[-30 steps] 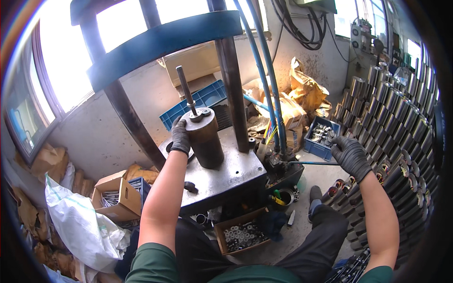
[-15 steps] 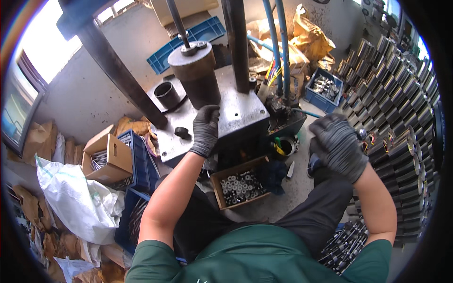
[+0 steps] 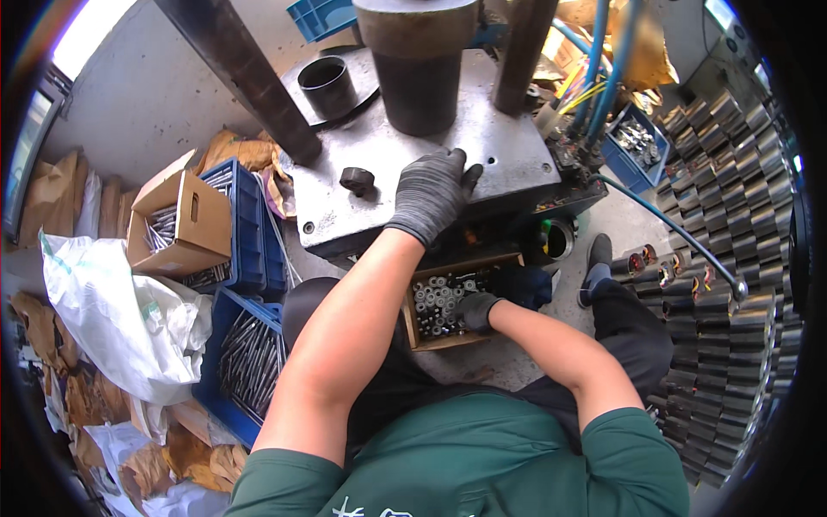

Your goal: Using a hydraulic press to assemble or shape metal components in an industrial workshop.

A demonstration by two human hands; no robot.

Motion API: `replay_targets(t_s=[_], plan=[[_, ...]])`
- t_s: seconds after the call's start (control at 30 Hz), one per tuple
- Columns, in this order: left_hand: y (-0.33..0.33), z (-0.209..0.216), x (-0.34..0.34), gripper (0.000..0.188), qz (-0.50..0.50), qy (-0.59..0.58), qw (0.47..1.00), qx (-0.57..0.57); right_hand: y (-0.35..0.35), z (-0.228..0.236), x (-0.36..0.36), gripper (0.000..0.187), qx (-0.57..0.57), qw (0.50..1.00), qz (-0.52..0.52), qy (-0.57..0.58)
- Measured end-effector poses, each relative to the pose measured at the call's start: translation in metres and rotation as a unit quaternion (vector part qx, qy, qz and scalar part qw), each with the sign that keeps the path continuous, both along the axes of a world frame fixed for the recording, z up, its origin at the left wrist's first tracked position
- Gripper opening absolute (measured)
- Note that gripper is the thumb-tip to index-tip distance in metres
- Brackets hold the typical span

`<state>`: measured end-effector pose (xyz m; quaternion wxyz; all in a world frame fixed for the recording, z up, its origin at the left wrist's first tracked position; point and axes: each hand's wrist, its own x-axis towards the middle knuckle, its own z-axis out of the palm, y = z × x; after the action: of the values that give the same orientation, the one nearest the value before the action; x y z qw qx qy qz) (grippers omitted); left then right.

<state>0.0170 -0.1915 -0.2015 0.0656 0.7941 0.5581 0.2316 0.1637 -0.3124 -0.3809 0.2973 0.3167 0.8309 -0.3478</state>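
Small ring-shaped parts (image 3: 435, 297), silvery with dark centres, lay loose in a jumbled pile, just below the middle of the frame; right side of pile hidden. They sat in an open-topped brown cardboard box (image 3: 448, 342), which rested at a slight slant in the frame, its left and lower walls visible. Above it, a pale grey metal plate (image 3: 379, 159) spanned the upper middle, flat, scuffed, with a few round holes. A thick steel cylinder (image 3: 420, 90), dark below with a wider, brownish upper section, stood upright on the plate, top cut off by the upper frame edge.
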Motion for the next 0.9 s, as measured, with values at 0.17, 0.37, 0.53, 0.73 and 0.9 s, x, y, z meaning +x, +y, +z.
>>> replay_targets(t_s=[0.17,0.37,0.53,0.73,0.9], plan=[[0.004,0.003,0.006,0.039,-0.013,0.013,1.0,-0.01,0.005,-0.054,-0.029,0.048,0.024,0.999,-0.029,0.025],[0.001,0.0,0.005,0.039,-0.017,-0.002,1.0,-0.015,-0.016,-0.148,-0.044,0.043,0.065,0.995,-0.011,0.08],[-0.001,-0.002,0.017,0.039,-0.028,-0.003,0.998,-0.05,-0.024,-0.177,-0.032,0.049,0.024,0.991,-0.113,0.064],[-0.001,0.004,0.015,0.04,-0.035,0.004,0.999,-0.02,-0.013,-0.133,-0.002,0.055,0.024,0.999,-0.03,0.029],[0.001,0.006,0.006,0.041,-0.015,0.0,0.999,-0.028,0.01,-0.036,0.008,0.043,-0.097,0.982,-0.121,0.109]])
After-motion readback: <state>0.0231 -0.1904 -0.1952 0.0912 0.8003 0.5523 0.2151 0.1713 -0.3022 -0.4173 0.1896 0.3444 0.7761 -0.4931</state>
